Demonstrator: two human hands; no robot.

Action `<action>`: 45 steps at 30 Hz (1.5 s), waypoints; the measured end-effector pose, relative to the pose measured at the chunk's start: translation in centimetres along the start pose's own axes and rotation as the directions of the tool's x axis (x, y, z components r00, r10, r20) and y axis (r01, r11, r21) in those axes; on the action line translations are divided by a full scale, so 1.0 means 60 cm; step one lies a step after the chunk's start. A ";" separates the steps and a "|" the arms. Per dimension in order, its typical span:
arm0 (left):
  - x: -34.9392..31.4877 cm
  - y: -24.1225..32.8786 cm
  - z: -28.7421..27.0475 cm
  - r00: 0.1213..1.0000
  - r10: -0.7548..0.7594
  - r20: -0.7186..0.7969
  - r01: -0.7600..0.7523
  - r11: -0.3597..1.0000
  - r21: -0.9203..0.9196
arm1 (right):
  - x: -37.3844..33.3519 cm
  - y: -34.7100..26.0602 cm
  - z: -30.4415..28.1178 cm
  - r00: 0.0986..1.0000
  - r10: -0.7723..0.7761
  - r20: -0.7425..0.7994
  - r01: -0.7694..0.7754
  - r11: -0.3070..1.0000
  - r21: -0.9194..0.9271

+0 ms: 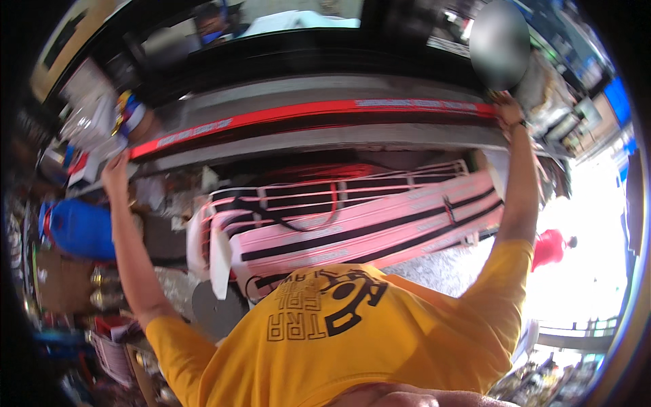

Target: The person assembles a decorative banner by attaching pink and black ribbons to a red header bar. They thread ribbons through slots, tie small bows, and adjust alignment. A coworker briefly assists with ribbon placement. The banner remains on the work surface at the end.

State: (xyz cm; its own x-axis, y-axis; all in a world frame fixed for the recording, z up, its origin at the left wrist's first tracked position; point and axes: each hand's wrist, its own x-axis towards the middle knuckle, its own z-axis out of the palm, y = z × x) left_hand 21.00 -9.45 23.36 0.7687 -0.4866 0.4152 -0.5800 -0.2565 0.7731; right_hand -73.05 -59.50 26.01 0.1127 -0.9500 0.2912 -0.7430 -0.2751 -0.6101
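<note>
A long red strip with white lettering stretches crosswise in front of me. At its left end my left hand is closed, the arm held straight out. Farther off on the right, my right hand grips the other end, its fingers partly blurred. Beneath the strip runs a long grey flat surface. Between it and my body sits a bundle of pinkish-white sheets with black stripes, lying at a slant.
On the left stands a blue drum, below some clear plastic-wrapped goods. Behind the grey surface is a dark horizontal beam, with a person beyond it. Another person in red is at the bright right side.
</note>
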 end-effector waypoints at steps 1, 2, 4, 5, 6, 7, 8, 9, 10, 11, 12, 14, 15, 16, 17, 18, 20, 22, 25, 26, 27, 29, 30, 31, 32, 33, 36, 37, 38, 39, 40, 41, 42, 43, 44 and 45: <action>0.004 -0.007 -0.005 0.998 0.069 0.014 -0.070 0.992 0.107 | -0.012 -0.022 -0.003 0.996 0.093 -0.003 -0.093 0.993 -0.071; 0.011 -0.012 -0.006 0.996 0.081 0.026 -0.084 0.981 0.174 | -0.025 -0.044 -0.005 0.984 0.181 -0.001 -0.181 0.983 -0.010; 0.013 -0.019 -0.006 0.993 0.116 0.025 -0.119 0.967 0.224 | -0.045 -0.083 0.000 0.962 0.272 -0.033 -0.271 0.961 0.048; 0.013 -0.019 -0.007 0.995 0.095 0.020 -0.097 0.959 0.266 | -0.054 -0.096 -0.002 0.956 0.285 -0.062 -0.285 0.958 0.019; 0.012 -0.018 -0.006 0.997 0.079 0.026 -0.083 0.975 0.207 | -0.058 -0.107 0.000 0.962 0.265 -0.065 -0.265 0.964 0.002; 0.012 -0.016 -0.006 0.997 0.066 0.027 -0.070 0.979 0.194 | -0.061 -0.116 0.002 0.968 0.242 -0.064 -0.244 0.970 -0.014; 0.011 -0.014 -0.005 0.997 0.075 0.030 -0.079 0.980 0.184 | -0.062 -0.121 0.004 0.949 0.303 -0.091 -0.306 0.952 -0.013; 0.011 -0.011 -0.006 0.997 0.068 0.028 -0.072 0.978 0.196 | -0.064 -0.123 0.003 0.958 0.271 -0.089 -0.273 0.962 -0.007; 0.009 -0.010 -0.007 0.997 0.075 0.017 -0.077 0.971 0.225 | -0.064 -0.125 0.005 0.962 0.257 -0.093 -0.260 0.965 -0.025; 0.008 -0.009 -0.007 0.998 0.054 0.024 -0.057 0.981 0.187 | -0.063 -0.125 0.005 0.959 0.260 -0.109 -0.269 0.961 -0.072; 0.007 -0.009 -0.007 0.999 0.048 0.022 -0.051 0.985 0.166 | -0.062 -0.125 0.006 0.962 0.254 -0.103 -0.263 0.961 -0.082; 0.007 -0.012 -0.008 0.999 0.046 0.025 -0.049 0.989 0.138 | -0.060 -0.124 0.005 0.962 0.248 -0.112 -0.265 0.947 -0.181; 0.007 -0.014 -0.007 0.998 0.050 0.029 -0.053 0.990 0.132 | -0.060 -0.124 0.004 0.961 0.247 -0.125 -0.268 0.944 -0.191; 0.007 -0.017 -0.007 0.997 0.068 0.028 -0.072 0.985 0.159 | -0.060 -0.123 0.002 0.968 0.215 -0.132 -0.240 0.945 -0.221; 0.008 -0.019 -0.008 0.997 0.058 0.047 -0.063 0.993 0.104 | -0.060 -0.123 0.001 0.972 0.180 -0.151 -0.216 0.937 -0.274; 0.009 -0.021 -0.008 0.996 0.064 0.058 -0.068 0.994 0.082 | -0.061 -0.122 -0.001 0.969 0.205 -0.140 -0.233 0.945 -0.229; 0.011 -0.024 -0.012 0.994 0.080 0.069 -0.087 0.991 0.101 | -0.062 -0.122 -0.003 0.958 0.245 -0.149 -0.272 0.939 -0.208; 0.013 -0.027 -0.015 0.990 0.128 0.066 -0.139 0.970 0.200 | -0.065 -0.122 -0.002 0.968 0.172 -0.180 -0.215 0.943 -0.254; 0.014 -0.032 -0.010 0.992 0.119 0.044 -0.126 0.968 0.219 | -0.072 -0.126 0.002 0.977 0.094 -0.193 -0.156 0.928 -0.338; 0.014 -0.032 -0.008 0.995 0.091 0.040 -0.097 0.976 0.197 | -0.076 -0.129 0.003 0.979 0.065 -0.193 -0.138 0.909 -0.393; 0.015 -0.029 -0.006 0.994 0.106 0.040 -0.112 0.972 0.205 | -0.081 -0.134 0.004 0.981 0.053 -0.185 -0.128 0.897 -0.423; 0.012 -0.015 -0.007 0.987 0.163 0.008 -0.158 0.940 0.301 | -0.091 -0.146 0.006 0.985 -0.020 -0.170 -0.077 0.837 -0.542; 0.011 -0.001 -0.008 0.978 0.208 -0.020 -0.184 0.903 0.387 | -0.091 -0.157 0.005 0.990 -0.056 -0.131 -0.016 0.870 -0.493; 0.007 0.016 -0.010 0.971 0.231 -0.055 -0.180 0.866 0.468 | -0.091 -0.169 0.004 0.989 -0.120 -0.091 0.068 0.894 -0.442; 0.003 0.037 -0.013 0.945 0.325 0.043 -0.310 0.844 0.438 | -0.094 -0.181 0.004 0.990 -0.125 -0.059 0.090 0.905 -0.416; -0.002 0.060 -0.016 0.911 0.394 0.126 -0.410 0.822 0.395 | -0.100 -0.193 0.000 0.980 -0.186 0.069 0.198 0.916 -0.348; -0.032 0.126 -0.002 0.817 0.433 0.380 -0.540 0.807 0.240 | -0.119 -0.235 -0.002 0.909 -0.208 0.362 0.321 0.903 -0.286; -0.041 0.144 0.005 0.756 0.471 0.454 -0.598 0.779 0.189 | -0.126 -0.247 0.006 0.884 -0.220 0.412 0.365 0.876 -0.316; -0.050 0.158 0.015 0.740 0.439 0.509 -0.602 0.770 0.211 | -0.131 -0.259 0.013 0.858 -0.224 0.463 0.406 0.848 -0.340; -0.056 0.172 0.021 0.744 0.374 0.554 -0.583 0.768 0.265 | -0.135 -0.269 0.022 0.857 -0.205 0.472 0.408 0.830 -0.381; -0.062 0.183 0.027 0.738 0.329 0.589 -0.579 0.757 0.303 | -0.138 -0.277 0.031 0.857 -0.179 0.482 0.405 0.812 -0.419; -0.064 0.192 0.030 0.725 0.310 0.616 -0.587 0.746 0.316 | -0.139 -0.283 0.036 0.849 -0.179 0.497 0.425 0.791 -0.441; -0.066 0.198 0.035 0.746 0.285 0.602 -0.573 0.735 0.362 | -0.138 -0.288 0.039 0.851 -0.142 0.505 0.412 0.777 -0.475; -0.066 0.204 0.036 0.738 0.284 0.612 -0.583 0.726 0.366 | -0.136 -0.291 0.043 0.845 -0.132 0.518 0.421 0.762 -0.493; -0.066 0.208 0.038 0.736 0.275 0.618 -0.582 0.724 0.371 | -0.134 -0.294 0.045 0.842 -0.116 0.527 0.428 0.740 -0.519; -0.066 0.211 0.039 0.734 0.266 0.625 -0.581 0.722 0.375 | -0.134 -0.295 0.044 0.836 -0.134 0.533 0.446 0.732 -0.515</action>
State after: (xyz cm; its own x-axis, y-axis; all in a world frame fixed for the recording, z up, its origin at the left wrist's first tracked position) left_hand 10.00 -12.71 30.38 0.2416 -0.9472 0.2110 -0.9667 -0.2160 0.1372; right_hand -59.04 -47.40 32.53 0.5453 -0.8355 -0.0676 -0.8334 -0.5490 0.0633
